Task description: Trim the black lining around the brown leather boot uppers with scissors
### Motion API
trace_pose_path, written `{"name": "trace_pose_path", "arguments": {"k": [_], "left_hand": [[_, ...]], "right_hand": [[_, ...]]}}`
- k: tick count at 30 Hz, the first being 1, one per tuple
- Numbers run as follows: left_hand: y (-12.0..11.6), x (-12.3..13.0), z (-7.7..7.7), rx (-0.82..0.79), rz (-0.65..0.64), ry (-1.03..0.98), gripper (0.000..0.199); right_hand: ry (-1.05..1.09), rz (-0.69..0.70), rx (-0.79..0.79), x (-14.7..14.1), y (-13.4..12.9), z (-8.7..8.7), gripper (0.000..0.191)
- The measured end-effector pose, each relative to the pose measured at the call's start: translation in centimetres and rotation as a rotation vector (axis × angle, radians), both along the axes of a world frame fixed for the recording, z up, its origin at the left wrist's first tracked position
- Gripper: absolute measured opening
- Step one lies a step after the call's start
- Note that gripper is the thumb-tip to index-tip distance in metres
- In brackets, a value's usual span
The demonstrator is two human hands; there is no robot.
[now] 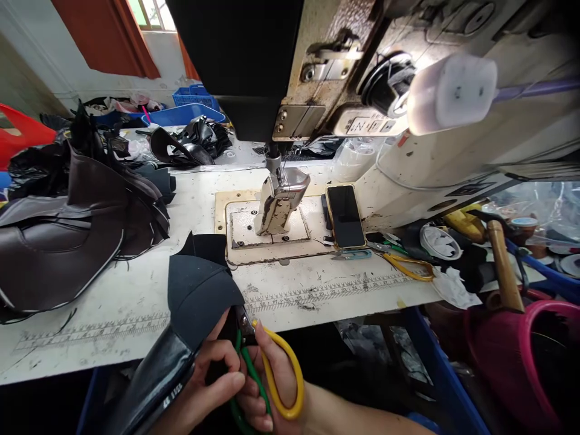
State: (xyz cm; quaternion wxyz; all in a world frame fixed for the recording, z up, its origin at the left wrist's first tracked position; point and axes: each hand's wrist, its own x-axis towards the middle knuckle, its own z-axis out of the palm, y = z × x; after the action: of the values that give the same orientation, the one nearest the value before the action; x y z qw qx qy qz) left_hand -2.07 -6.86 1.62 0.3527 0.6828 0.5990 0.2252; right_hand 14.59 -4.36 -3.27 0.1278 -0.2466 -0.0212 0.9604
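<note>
My left hand (208, 377) is closed on a black sewn piece (203, 290), matte fabric at the top and shiny leather-like lower down. Its thumb and index finger come together close to the scissors. My right hand (272, 368) grips a pair of scissors (296, 393) with one yellow and one green handle. The scissors' blades lie at the right edge of the black piece, and their tips are hidden. Behind both hands stands a post-bed sewing machine (281, 211), its needle area above the post.
Dark brown sewn leather pieces (58, 241) are heaped on the left. A phone (345, 216), thread snips (353, 255) and yellow-handled scissors (410, 266) lie right of the post. A printed ruler (317, 293) runs along the table's front. A pink bucket (525, 350) stands at the right.
</note>
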Motion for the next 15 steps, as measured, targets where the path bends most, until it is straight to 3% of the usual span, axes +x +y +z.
{"name": "trace_pose_path", "arguments": {"k": [4,7,10,12,15], "left_hand": [[-0.5,-3.1,1.5,-0.059,0.028,-0.014,0.031],[-1.3,-6.4,1.9,-0.04,0.225,-0.026,0.027],[-1.8,-8.9,1.0,0.011,0.441,-0.096,0.046],[-1.6,-9.5,0.2,0.094,0.471,0.077,0.048],[-0.1,-8.5,-0.2,0.241,0.326,0.541,0.035]], "right_hand": [[-0.041,-0.001,-0.022,0.0,-0.1,-0.3,0.081],[-0.036,-0.029,-0.033,0.0,-0.1,-0.3,0.082],[-0.018,-0.045,-0.028,-0.1,0.0,-0.4,0.079],[-0.013,-0.006,-0.01,-0.2,0.0,-0.5,0.078],[-0.02,0.055,0.027,-0.3,0.0,-0.8,0.076]]}}
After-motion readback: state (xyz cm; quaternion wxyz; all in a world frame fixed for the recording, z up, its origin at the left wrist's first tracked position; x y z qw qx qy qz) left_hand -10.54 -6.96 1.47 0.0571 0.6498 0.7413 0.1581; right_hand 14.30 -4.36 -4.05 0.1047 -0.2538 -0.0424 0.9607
